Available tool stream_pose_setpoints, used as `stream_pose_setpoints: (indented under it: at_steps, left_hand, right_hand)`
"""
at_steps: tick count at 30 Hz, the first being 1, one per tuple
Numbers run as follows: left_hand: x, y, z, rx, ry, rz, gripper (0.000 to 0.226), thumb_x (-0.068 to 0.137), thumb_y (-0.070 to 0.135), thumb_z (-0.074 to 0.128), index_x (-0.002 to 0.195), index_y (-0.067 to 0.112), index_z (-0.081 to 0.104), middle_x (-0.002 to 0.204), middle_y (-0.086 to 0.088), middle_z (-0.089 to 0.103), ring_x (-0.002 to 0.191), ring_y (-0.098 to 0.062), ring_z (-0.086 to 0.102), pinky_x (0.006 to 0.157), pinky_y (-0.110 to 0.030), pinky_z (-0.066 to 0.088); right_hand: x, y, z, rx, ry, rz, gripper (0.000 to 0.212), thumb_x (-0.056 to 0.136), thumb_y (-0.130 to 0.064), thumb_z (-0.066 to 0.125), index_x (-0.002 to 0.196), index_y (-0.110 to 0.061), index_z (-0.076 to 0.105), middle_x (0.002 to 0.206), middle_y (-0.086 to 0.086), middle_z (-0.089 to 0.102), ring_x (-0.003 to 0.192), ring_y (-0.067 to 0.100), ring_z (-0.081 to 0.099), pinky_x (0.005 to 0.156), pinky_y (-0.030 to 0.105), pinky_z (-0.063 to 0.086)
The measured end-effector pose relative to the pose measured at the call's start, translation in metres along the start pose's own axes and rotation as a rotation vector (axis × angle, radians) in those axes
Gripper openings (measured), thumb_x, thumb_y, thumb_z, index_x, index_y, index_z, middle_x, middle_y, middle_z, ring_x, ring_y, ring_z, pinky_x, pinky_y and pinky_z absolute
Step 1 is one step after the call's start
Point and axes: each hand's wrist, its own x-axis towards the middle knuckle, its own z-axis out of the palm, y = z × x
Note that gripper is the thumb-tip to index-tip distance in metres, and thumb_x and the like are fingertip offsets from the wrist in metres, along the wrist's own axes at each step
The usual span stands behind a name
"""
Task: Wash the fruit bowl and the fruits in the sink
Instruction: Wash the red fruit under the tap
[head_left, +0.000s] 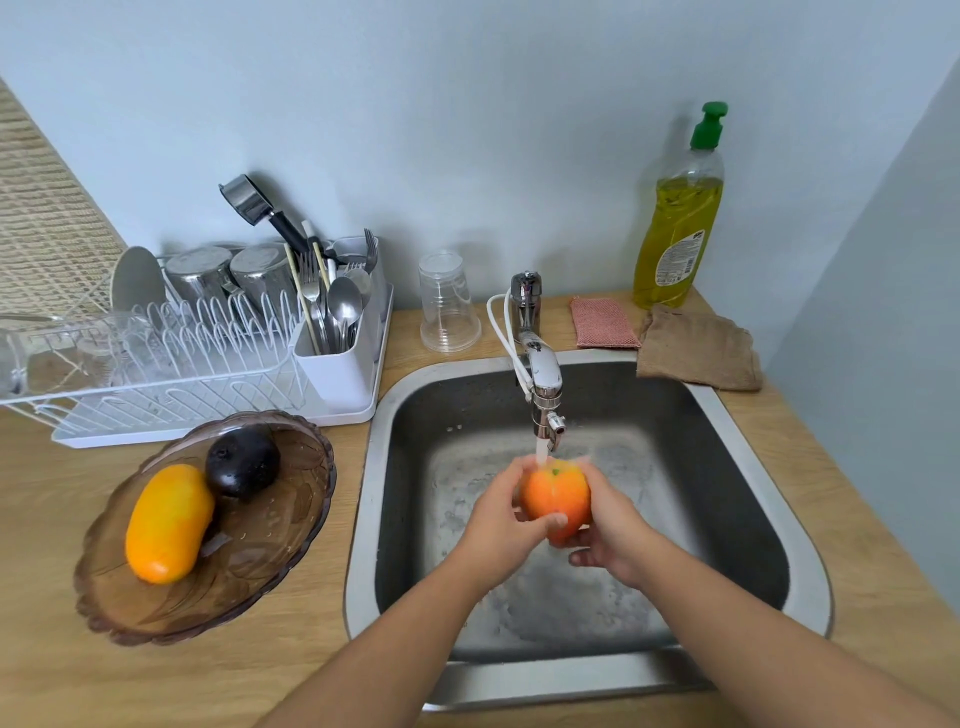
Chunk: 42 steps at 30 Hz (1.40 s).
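Note:
An orange-red fruit (557, 494) sits between both hands over the steel sink (769, 447), right under the running tap (541, 384). My left hand (498, 525) grips its left side with the thumb across the front. My right hand (608, 530) cups it from the right and below. On the counter to the left stands the brown glass fruit bowl (270, 551), holding a yellow-orange mango (167, 522) and a dark purple fruit (242, 461).
A white dish rack (171, 374) with cups and cutlery stands behind the bowl. An upturned clear plastic cup (448, 304) is left of the tap. A pink scrub pad (603, 322), a brown cloth (698, 348) and a dish soap bottle (680, 218) are at the back right.

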Motion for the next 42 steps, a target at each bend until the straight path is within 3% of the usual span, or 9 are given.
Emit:
stream_pose_setpoints:
  at_steps: [8, 14, 19, 22, 25, 29, 33, 37, 42]
  left_hand:
    - [0.004, -0.009, -0.002, -0.052, -0.011, -0.049, 0.062, 0.067, 0.007, 0.083, 0.117, 0.033, 0.055, 0.109, 0.003, 0.065, 0.100, -0.020, 0.064, 0.089, -0.037, 0.056]
    - [0.002, -0.010, -0.002, 0.235, 0.038, 0.139, 0.065, 0.072, 0.011, 0.082, 0.120, 0.038, 0.049, 0.110, 0.007, 0.060, 0.097, -0.012, 0.062, 0.080, -0.022, 0.057]
    - [0.008, -0.006, -0.010, -0.026, -0.069, 0.006, 0.053, 0.073, 0.015, 0.081, 0.111, 0.041, 0.054, 0.116, 0.006, 0.063, 0.104, -0.013, 0.065, 0.090, -0.030, 0.055]
    - [0.010, -0.003, -0.010, -0.092, -0.125, -0.050, 0.053, 0.078, 0.034, 0.077, 0.126, 0.032, 0.055, 0.122, 0.002, 0.063, 0.112, -0.018, 0.061, 0.097, -0.040, 0.052]
    - [0.012, -0.004, -0.012, -0.295, -0.122, -0.129, 0.046, 0.088, 0.016, 0.068, 0.132, 0.019, 0.053, 0.120, -0.011, 0.064, 0.109, -0.023, 0.065, 0.090, -0.033, 0.056]
    - [0.014, -0.007, -0.012, -0.357, -0.132, -0.134, 0.045, 0.088, 0.002, 0.065, 0.129, 0.018, 0.055, 0.116, -0.014, 0.066, 0.101, -0.021, 0.068, 0.081, -0.026, 0.056]
    - [0.013, -0.004, -0.009, -0.202, -0.065, -0.023, 0.055, 0.082, 0.001, 0.071, 0.119, 0.038, 0.053, 0.121, -0.003, 0.062, 0.106, -0.020, 0.064, 0.080, -0.025, 0.056]
    - [0.013, -0.005, -0.009, -0.129, -0.060, 0.036, 0.063, 0.081, -0.003, 0.069, 0.115, 0.047, 0.050, 0.125, 0.006, 0.054, 0.105, -0.016, 0.063, 0.078, -0.021, 0.056]
    - [0.014, -0.004, -0.026, -0.256, -0.194, -0.150, 0.075, 0.074, 0.011, 0.074, 0.129, 0.053, 0.044, 0.131, -0.002, 0.048, 0.112, -0.023, 0.060, 0.087, -0.032, 0.055]
  right_hand:
    - [-0.002, -0.001, -0.001, -0.461, 0.113, -0.492, 0.020, 0.094, -0.046, 0.042, 0.102, -0.035, 0.056, 0.095, 0.003, 0.061, 0.071, 0.018, 0.059, 0.049, 0.028, 0.044]
    - [0.002, -0.010, 0.002, -0.359, 0.062, -0.202, 0.034, 0.097, -0.053, 0.033, 0.115, -0.028, 0.048, 0.086, 0.015, 0.067, 0.048, 0.023, 0.063, 0.038, 0.023, 0.040]
    - [0.006, -0.009, -0.009, -0.039, 0.011, -0.016, 0.045, 0.096, -0.054, 0.035, 0.118, -0.017, 0.048, 0.066, 0.019, 0.063, 0.040, 0.025, 0.055, 0.034, 0.021, 0.035]
    - [0.002, -0.005, -0.002, -0.258, 0.061, -0.235, 0.033, 0.099, -0.047, 0.034, 0.113, -0.025, 0.055, 0.082, 0.014, 0.066, 0.051, 0.022, 0.060, 0.040, 0.024, 0.039]
    - [-0.002, -0.002, -0.001, -0.527, 0.089, -0.595, 0.022, 0.098, -0.042, 0.039, 0.116, -0.038, 0.052, 0.111, -0.008, 0.057, 0.091, 0.014, 0.060, 0.069, 0.025, 0.046]
    - [-0.001, 0.001, -0.009, -0.844, 0.161, -0.864, 0.051, 0.088, -0.059, 0.029, 0.129, -0.034, 0.045, 0.115, -0.020, 0.044, 0.099, 0.003, 0.048, 0.082, 0.025, 0.038]
    - [0.002, -0.001, -0.002, -0.449, 0.121, -0.642, 0.021, 0.097, -0.050, 0.035, 0.106, -0.041, 0.051, 0.105, -0.004, 0.056, 0.085, 0.013, 0.056, 0.065, 0.025, 0.042]
    - [0.007, -0.016, 0.000, -0.165, 0.057, -0.136, 0.043, 0.096, -0.056, 0.033, 0.113, -0.021, 0.050, 0.077, 0.015, 0.063, 0.048, 0.018, 0.053, 0.041, 0.021, 0.035]
    - [0.004, -0.011, 0.006, -0.226, 0.005, -0.363, 0.023, 0.098, -0.037, 0.045, 0.117, -0.026, 0.052, 0.106, 0.003, 0.059, 0.073, 0.020, 0.063, 0.051, 0.032, 0.053]
